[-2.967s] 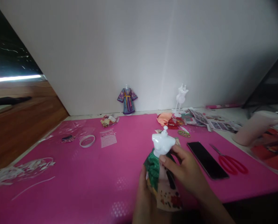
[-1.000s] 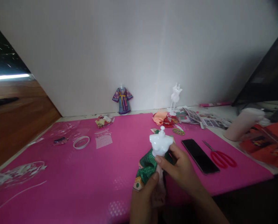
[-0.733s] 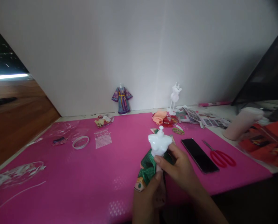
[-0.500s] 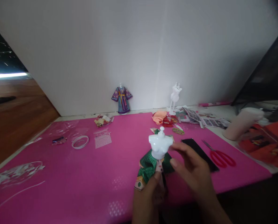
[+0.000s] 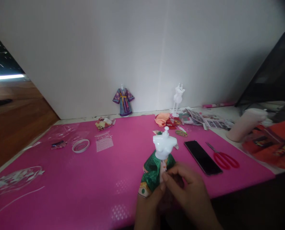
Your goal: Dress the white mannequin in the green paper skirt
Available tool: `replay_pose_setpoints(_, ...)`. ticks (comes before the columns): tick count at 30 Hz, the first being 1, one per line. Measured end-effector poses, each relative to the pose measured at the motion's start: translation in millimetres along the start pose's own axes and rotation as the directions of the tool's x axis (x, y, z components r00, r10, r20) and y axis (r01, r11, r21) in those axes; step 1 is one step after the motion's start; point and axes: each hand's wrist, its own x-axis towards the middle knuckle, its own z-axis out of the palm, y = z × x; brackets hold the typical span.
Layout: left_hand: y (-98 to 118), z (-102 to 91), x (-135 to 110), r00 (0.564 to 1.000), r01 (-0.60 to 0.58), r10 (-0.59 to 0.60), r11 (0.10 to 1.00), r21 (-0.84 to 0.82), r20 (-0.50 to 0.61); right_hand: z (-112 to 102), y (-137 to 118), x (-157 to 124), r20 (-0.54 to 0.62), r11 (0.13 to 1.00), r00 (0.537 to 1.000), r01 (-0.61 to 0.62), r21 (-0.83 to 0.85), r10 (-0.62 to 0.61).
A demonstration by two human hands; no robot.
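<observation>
A small white doll mannequin stands upright near the table's front edge, its shoulders and chest bare. Around its waist hangs a green doll skirt with a pale front panel and a patterned hem. My left hand is closed around the lower part of the skirt, thumb on the front. From the right, my right hand pinches the skirt near its front panel, thumb and forefinger together. Both hands hide the mannequin's lower part. Behind the mannequin lie partly hidden fabric pieces.
A phone and red-handled scissors lie right on the pink table cover. A tape roll and bead sheet lie left. At the wall stand a dressed doll form and a bare mannequin.
My right hand has moved down and left from beside the mannequin's chest, closing on the skirt's front. My left hand keeps its hold. The view has shifted slightly.
</observation>
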Motion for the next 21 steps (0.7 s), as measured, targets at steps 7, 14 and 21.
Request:
replay_pose_setpoints(7, -12, -18.1, 7, 0.996, -0.080, 0.083, 0.993, 0.090, -0.031, 5, 1, 0, -0.033, 0.993, 0.998, -0.051, 0.110, 0.055)
replay_pose_setpoints(14, -16, -25.2, 4, 0.994, -0.097, 0.101, 0.989, 0.114, -0.028, 6, 0, 0, -0.035, 0.985, 0.996, -0.070, 0.155, 0.076)
replay_pose_setpoints(21, -13, -33.7, -5, 0.995, -0.081, 0.091, 0.973, 0.217, -0.036, 8, 2, 1, -0.060, 0.983, 0.996, -0.061, 0.174, 0.072)
